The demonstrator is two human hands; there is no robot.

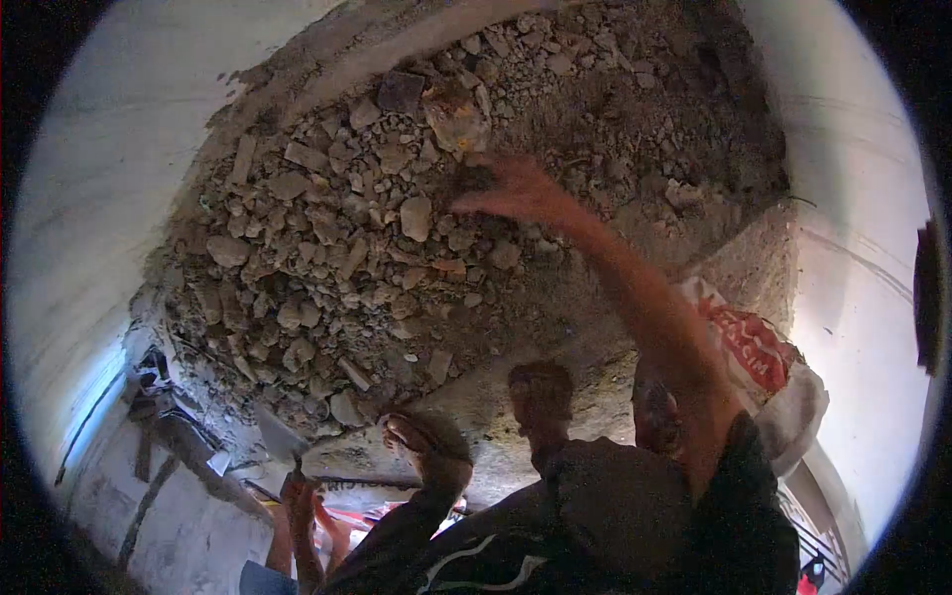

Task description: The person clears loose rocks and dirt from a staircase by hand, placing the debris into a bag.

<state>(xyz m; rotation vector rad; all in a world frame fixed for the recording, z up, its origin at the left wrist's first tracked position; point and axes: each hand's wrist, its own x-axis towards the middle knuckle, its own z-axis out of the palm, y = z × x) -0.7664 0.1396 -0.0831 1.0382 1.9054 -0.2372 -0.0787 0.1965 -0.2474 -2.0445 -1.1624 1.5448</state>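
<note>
My right hand (516, 190) reaches out over a heap of broken rubble (327, 223), with thumb and fingers apart. A dark patch of the heap shows between them, and the hand is slightly blurred. Just beyond the fingertips lies a crumpled, see-through plastic piece (456, 117) with brown dirt on it. A dark flat square piece (401, 92) rests to its left. A pale rounded stone (416, 218) sits close to the left of my thumb. My left hand is out of view.
A co-worker's hand (297, 488) at lower left grips a trowel (281, 434). Feet (426, 436) stand along the heap's near edge. A white sack with red print (749, 347) leans at the right. Pale walls (853, 188) flank the heap.
</note>
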